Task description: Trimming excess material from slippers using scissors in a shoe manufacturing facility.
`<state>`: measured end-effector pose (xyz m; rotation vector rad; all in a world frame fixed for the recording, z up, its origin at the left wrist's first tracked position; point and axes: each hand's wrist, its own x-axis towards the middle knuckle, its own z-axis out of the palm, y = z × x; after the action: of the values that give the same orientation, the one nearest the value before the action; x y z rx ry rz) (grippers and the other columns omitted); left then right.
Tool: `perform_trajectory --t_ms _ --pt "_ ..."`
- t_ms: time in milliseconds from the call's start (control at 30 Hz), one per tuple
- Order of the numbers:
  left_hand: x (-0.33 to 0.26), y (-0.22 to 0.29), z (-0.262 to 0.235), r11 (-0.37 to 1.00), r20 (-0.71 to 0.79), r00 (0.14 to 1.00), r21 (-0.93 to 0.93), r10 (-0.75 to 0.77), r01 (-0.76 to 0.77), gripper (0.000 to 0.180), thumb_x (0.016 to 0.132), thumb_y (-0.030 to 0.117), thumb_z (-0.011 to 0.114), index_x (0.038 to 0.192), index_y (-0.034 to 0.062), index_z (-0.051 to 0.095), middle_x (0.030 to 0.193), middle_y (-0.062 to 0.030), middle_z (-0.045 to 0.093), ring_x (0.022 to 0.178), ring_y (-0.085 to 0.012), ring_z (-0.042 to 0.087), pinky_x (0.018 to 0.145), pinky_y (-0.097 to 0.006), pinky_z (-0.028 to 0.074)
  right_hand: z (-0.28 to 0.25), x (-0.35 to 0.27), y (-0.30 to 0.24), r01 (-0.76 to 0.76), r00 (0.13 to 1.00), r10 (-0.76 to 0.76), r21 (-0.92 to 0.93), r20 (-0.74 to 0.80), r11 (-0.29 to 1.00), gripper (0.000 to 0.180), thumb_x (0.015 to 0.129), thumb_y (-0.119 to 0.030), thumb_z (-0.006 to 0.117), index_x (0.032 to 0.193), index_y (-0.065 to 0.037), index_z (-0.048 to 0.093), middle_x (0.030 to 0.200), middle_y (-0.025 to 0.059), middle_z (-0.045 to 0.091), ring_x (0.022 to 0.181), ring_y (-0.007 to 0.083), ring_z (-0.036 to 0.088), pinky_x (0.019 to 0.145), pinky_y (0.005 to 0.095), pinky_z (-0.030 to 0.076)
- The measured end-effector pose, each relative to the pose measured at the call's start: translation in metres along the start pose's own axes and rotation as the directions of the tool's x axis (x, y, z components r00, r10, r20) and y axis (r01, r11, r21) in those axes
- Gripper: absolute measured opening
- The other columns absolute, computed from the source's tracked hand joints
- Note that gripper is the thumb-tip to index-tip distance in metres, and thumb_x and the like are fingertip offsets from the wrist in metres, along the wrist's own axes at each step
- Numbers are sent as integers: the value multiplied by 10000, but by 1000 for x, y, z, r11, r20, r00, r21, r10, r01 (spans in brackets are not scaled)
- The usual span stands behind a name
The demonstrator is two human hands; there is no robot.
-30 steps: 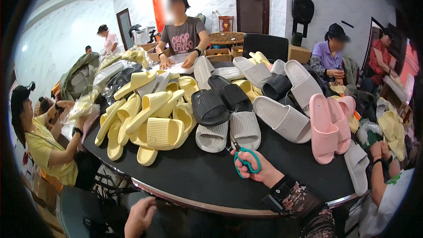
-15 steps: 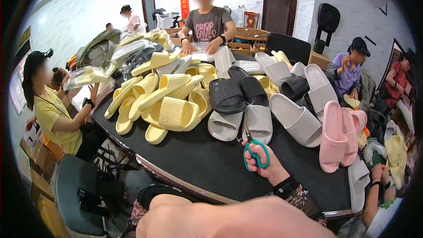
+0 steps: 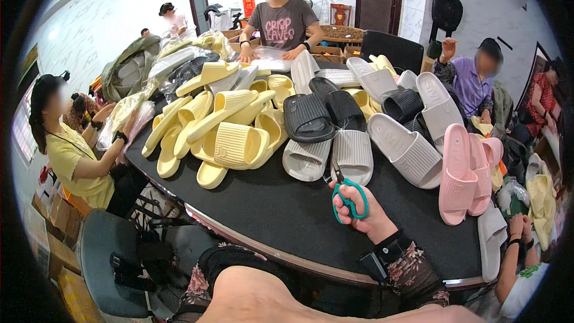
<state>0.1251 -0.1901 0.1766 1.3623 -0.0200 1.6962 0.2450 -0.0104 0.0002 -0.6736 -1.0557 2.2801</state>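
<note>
Because our right hand (image 3: 372, 218) grips the scissors (image 3: 363, 196) by their handles, the blades point from the near edge of the worktop (image 3: 257, 209) toward a grey slipper (image 3: 354, 154); whether our left hand (image 3: 347, 316) is closed, we cannot tell.

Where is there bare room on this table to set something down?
Bare tabletop lies between the yellow slippers and the right hand holding scissors, and between that hand and the pink slippers. Beyond, grey slippers and black slippers crowd it.
</note>
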Motion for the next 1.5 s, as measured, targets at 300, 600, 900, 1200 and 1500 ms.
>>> perform_trajectory --t_ms 300,600,900,1200,1500 --pt "6 10 5 999 -56 998 -51 5 -8 273 967 422 380 961 193 530 867 -76 466 729 -213 462 679 -406 401 1 2 2 6 1000 -6 17 16 1000 311 883 -185 547 1120 -1 470 685 26 531 494 89 471 388 234 369" --pt "17 -1 9 997 -36 999 -75 -1 -1 240 970 376 404 967 156 501 856 -46 420 669 -175 402 634 -354 358 -1 1 7 43 998 -45 34 51 999 299 893 -223 564 1093 -10 498 695 27 539 501 77 484 372 221 382" --pt "-11 -47 -131 951 -490 859 309 150 10 222 973 278 418 1008 81 515 946 -99 547 825 -201 557 727 -362 472 -13 -1 4 93 995 -93 13 34 996 278 885 -247 573 1075 -52 517 699 9 547 508 74 503 379 218 391" --pt "-18 -119 -229 727 -750 638 337 -176 598 199 921 141 502 1065 4 494 909 -71 570 735 -131 567 640 -263 484 -10 6 0 87 996 -87 48 3 995 341 903 -241 567 1128 -2 475 724 16 518 517 69 467 400 215 384" --pt "-40 -146 -256 629 -625 777 578 -69 520 190 881 140 562 1009 -1 556 798 -43 583 688 -102 561 598 -230 469 -5 3 10 57 996 -53 51 -66 997 297 897 -231 539 1110 -34 478 678 16 495 484 87 421 378 235 341"
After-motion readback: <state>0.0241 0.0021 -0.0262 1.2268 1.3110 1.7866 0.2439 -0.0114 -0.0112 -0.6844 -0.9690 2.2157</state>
